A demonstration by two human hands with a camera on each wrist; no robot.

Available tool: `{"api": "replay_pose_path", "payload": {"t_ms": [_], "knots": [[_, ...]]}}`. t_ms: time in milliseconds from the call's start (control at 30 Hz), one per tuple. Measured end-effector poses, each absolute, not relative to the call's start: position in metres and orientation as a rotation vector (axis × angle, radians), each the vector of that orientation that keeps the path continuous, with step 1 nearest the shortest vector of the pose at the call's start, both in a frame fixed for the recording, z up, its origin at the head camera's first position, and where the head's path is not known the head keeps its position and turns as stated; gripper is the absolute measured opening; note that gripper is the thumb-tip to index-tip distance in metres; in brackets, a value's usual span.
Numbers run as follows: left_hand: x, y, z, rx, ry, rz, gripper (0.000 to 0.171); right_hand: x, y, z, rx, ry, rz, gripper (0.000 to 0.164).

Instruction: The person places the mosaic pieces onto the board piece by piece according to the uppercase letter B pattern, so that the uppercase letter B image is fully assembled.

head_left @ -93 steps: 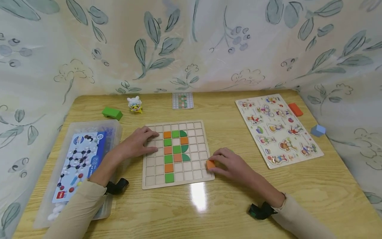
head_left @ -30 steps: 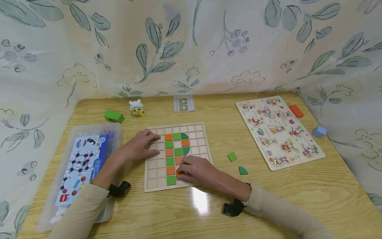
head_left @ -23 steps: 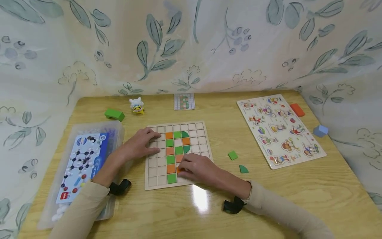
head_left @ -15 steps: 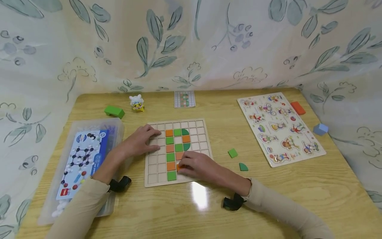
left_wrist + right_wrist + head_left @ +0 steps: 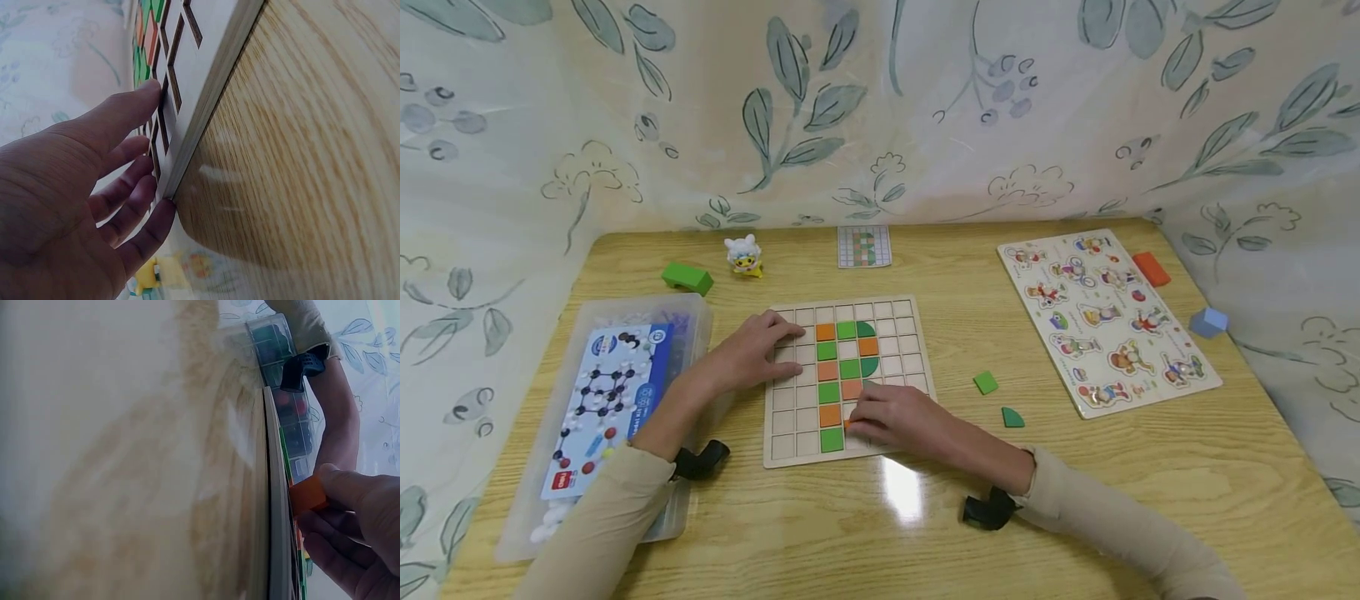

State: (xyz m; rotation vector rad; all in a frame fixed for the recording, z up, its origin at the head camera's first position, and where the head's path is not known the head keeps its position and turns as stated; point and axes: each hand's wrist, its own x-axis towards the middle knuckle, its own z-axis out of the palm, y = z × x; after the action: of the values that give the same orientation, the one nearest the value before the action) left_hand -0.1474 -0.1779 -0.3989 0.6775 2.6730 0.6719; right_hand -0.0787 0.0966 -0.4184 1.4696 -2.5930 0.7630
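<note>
A pale wooden grid board (image 5: 782, 423) lies mid-table, with orange, green and salmon square tiles and dark green quarter-round tiles set in its cells. My right hand (image 5: 902, 417) pinches an orange square tile (image 5: 309, 495) between thumb and fingers. In the right wrist view, the tile stands tilted at the board's surface. That hand hides some cells of the lower right. My left hand (image 5: 751, 354) rests on the board's left border, thumb and fingers spread and gripping nothing. In the left wrist view, its fingertips touch the board's edge (image 5: 206, 103).
Right of the board lie a loose green square tile (image 5: 985, 382) and a dark green quarter-round tile (image 5: 1012, 417). A pattern card (image 5: 864, 247) and a figurine (image 5: 744, 257) stand behind. A clear box (image 5: 681, 508) flanks the left arm; a picture puzzle (image 5: 1105, 321) lies right.
My right hand has carried the orange tile left from the board's right edge to its lower middle, uncovering the two loose tiles. Lately it has barely moved. The left hand stays put.
</note>
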Motion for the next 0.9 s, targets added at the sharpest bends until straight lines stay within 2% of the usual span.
{"api": "replay_pose_path", "payload": {"t_ms": [433,900], "knots": [[-0.15,-0.178,-0.397,0.71,2.687,0.672,0.052,-0.067,0.098,-0.417,1.539,-2.367,0.655,0.004],[-0.148,-0.177,-0.399,0.675,2.669,0.673,0.055,-0.061,0.092,-0.419,1.527,-2.385,0.564,0.005]]}}
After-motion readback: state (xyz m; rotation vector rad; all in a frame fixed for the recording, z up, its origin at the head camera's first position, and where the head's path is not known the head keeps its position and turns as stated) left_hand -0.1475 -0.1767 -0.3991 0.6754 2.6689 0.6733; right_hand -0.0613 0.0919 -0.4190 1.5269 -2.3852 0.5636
